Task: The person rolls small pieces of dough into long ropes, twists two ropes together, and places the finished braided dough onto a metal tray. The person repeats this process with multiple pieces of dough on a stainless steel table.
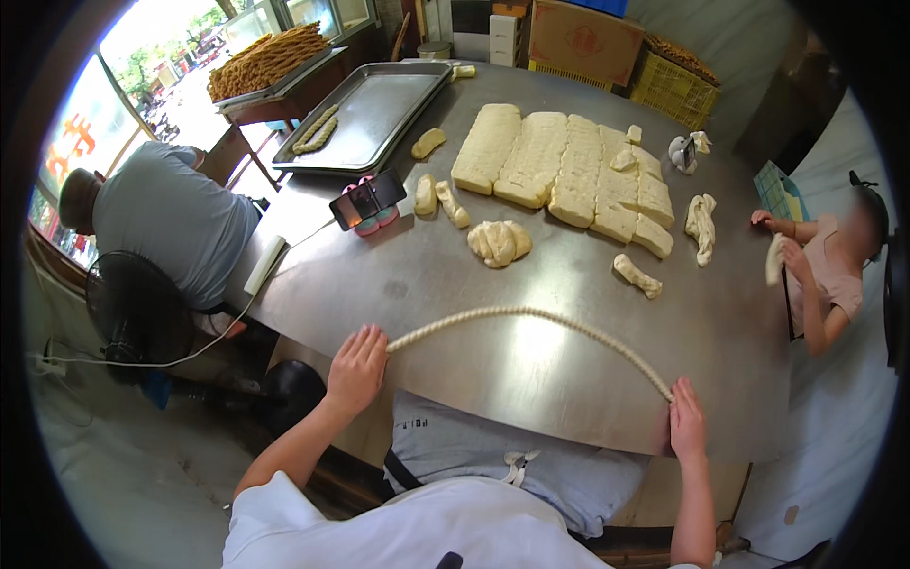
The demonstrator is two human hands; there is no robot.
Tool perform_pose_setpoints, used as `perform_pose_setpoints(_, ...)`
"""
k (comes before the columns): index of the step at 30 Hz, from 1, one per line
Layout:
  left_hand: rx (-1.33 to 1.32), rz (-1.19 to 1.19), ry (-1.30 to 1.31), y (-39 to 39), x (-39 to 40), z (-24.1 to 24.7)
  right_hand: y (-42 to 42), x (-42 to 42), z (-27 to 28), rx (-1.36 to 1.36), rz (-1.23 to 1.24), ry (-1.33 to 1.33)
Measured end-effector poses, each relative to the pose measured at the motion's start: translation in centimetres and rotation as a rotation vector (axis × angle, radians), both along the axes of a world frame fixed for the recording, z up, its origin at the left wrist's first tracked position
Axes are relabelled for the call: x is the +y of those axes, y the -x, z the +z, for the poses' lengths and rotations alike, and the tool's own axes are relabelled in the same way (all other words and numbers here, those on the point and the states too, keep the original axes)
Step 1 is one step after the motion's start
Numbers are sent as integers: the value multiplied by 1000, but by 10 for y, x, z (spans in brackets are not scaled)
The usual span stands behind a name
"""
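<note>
A long twisted dough rope [522,310] arches across the steel tabletop, its middle bowed away from me. My left hand [357,366] lies palm down over its left end, fingers together. At the other end, close to the front edge, my right hand [687,419] covers the tip in the same way. Both tips are hidden under my fingers. Beyond the rope sit a lobed lump of dough [500,244] and a short dough piece [638,276].
Thick dough slabs [533,153] fill the table's far middle. A metal tray [387,96] holds a dough twist [315,131]. A propped phone [368,200] stands left, near a white power strip [265,265]. One person [167,213] bends at left; another [828,270] holds dough at right.
</note>
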State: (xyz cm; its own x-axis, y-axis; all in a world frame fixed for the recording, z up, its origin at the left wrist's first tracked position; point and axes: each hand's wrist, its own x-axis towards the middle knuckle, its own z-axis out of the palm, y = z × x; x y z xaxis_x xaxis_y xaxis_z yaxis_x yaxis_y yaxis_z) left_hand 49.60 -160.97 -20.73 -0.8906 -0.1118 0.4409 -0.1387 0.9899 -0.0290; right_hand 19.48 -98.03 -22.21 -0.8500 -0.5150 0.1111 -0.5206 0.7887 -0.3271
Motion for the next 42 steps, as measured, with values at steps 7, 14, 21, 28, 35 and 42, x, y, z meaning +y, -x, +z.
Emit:
perform_pose_setpoints(7, 304, -60, -193, 43, -45, 8, -21, -54, 90, 15, -101, 295)
perform_pose_setpoints(14, 84, 35, -302, 63, -12, 5, -40, -99, 152, 84, -79, 416)
perform_pose_setpoints(21, -19, -179, -714, 54, 42, 16, -93, -93, 205, -195, 731, -218)
perform_pose_setpoints(28, -335, -77, -1441, 45, -38, 38, 32, 117, 105, -427, -514, 511)
perform_pose_setpoints(35, 160, 48, -219, 47, -85, 7, -14, 44, 69, 216, -284, 305)
perform_pose_setpoints(42, -61, 209, -296, 28, -68, -2, -66, -60, 31, -9, -242, -437)
